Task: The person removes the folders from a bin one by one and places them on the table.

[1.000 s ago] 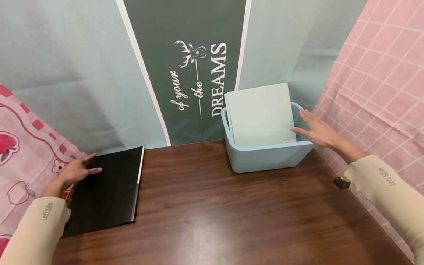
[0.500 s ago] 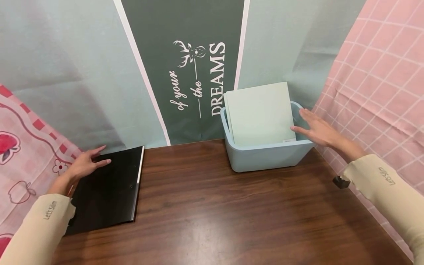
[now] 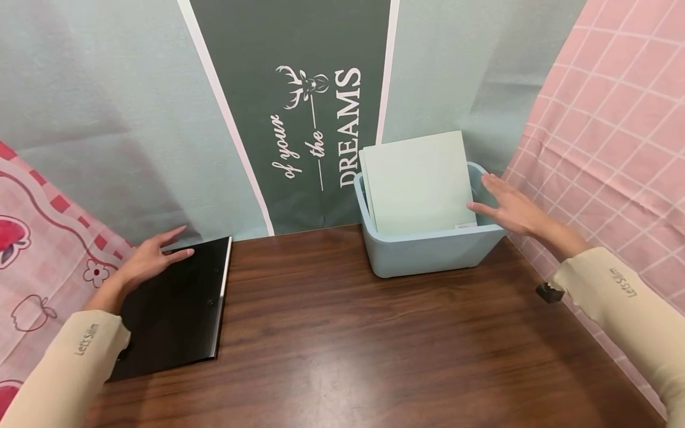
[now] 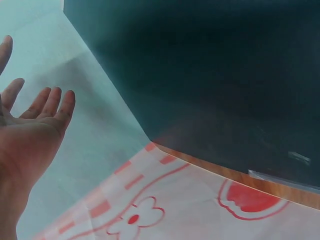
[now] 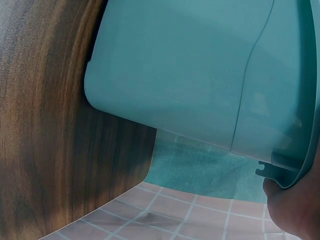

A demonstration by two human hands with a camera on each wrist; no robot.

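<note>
My left hand (image 3: 147, 258) hovers over the upper left part of a flat black folder (image 3: 176, 309), fingers and thumb spread. The folder has a pale strip and small rivets along its right edge. In the left wrist view the palm and fingers (image 4: 60, 105) hold nothing, beside the dark folder (image 4: 210, 90). At the right rim of a light blue plastic bin (image 3: 428, 258) is my right hand (image 3: 511, 208), fingers extended and thumb apart. The right wrist view shows only part of that hand (image 5: 295, 205) against the rim. Pale green flat boards (image 3: 420, 184) lean inside the bin.
A brown wood-grain table (image 3: 321, 333) carries the folder and bin. Behind hangs a grey-green cloth (image 3: 134, 119) with printed lettering. Pink checked cloth (image 3: 615, 119) borders the right side, fruit-patterned cloth (image 3: 48, 267) the left.
My left hand has slid right and slightly away over the black folder, its fingertips now reaching past the top edge. The right hand stays at the bin's rim.
</note>
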